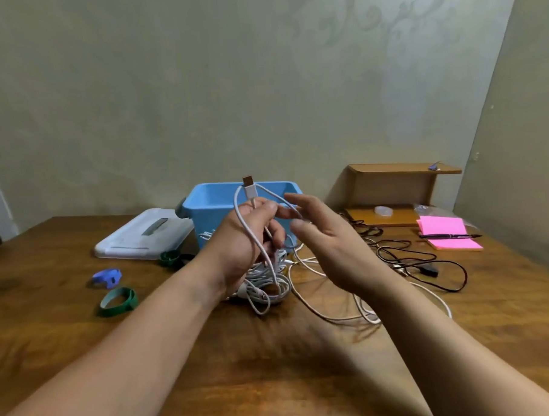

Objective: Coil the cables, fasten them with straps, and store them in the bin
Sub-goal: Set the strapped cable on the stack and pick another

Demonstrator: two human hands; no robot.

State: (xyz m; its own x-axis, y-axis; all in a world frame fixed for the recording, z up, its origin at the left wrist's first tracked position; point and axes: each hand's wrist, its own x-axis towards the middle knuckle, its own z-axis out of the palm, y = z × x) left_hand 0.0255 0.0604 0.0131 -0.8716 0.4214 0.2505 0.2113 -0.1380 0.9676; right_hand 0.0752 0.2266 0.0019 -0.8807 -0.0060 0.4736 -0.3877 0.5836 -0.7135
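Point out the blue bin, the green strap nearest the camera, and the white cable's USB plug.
blue bin (201, 223): head view, front wall.
nearest green strap (114, 310): head view, near side of its loop.
white cable's USB plug (250, 191): head view, white housing.

The table (274, 380) is varnished wood with a soft sheen. The bin (210, 201) is smooth blue plastic, its lid (136, 236) cloudy plastic. The white cable (270, 280) has a metal plug (247, 179). The box (392, 187) is matt cardboard.
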